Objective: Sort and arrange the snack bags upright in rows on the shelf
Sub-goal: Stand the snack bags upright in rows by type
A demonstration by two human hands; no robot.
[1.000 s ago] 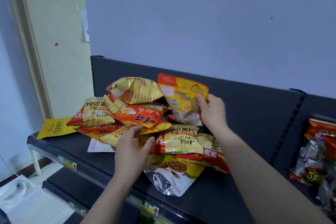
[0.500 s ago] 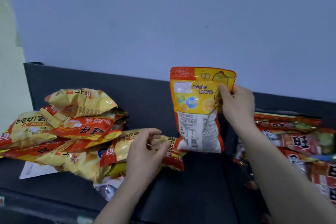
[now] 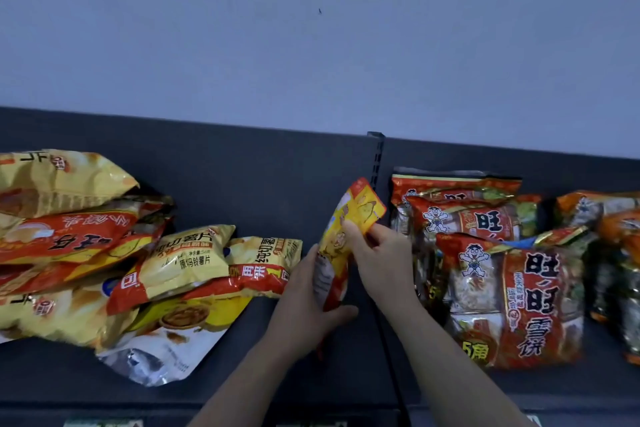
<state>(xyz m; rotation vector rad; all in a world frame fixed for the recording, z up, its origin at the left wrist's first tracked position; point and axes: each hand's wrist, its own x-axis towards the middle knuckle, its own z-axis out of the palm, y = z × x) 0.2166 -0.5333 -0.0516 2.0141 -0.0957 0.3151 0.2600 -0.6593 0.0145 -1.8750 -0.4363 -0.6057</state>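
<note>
Grip on a single snack bag during shelving. My left hand (image 3: pixel 304 305) cups the lower half of a yellow-and-red stand-up pouch (image 3: pixel 362 210), fingers wrapped behind it and thumb curled under its bottom edge. My right hand (image 3: pixel 379 255) pinches the upper part between thumb and fingers. The pouch is clear of the shelf (image 3: pixel 242 378), tilted with its top leaning right, and sits just in front of the slotted upright (image 3: pixel 375 156) that divides two bays. I judge it light, soft and crinkly, its film slick and its contents probably crushable. The sealed top band and the folded base look like the firm places to hold, and the belly is better left unsqueezed. The left bay holds a loose heap of yellow and red chip bags (image 3: pixel 180 260) lying flat and overlapping, with a silver-backed pouch (image 3: pixel 156 357) at the bottom front. The right bay holds red rice-cracker packs (image 3: pixel 512 298) overlapping in front of the back panel (image 3: pixel 277 166). Whether they stand or lie flat I cannot tell. Bare deck shows between heap and packs, a likely spot for a row.
</note>
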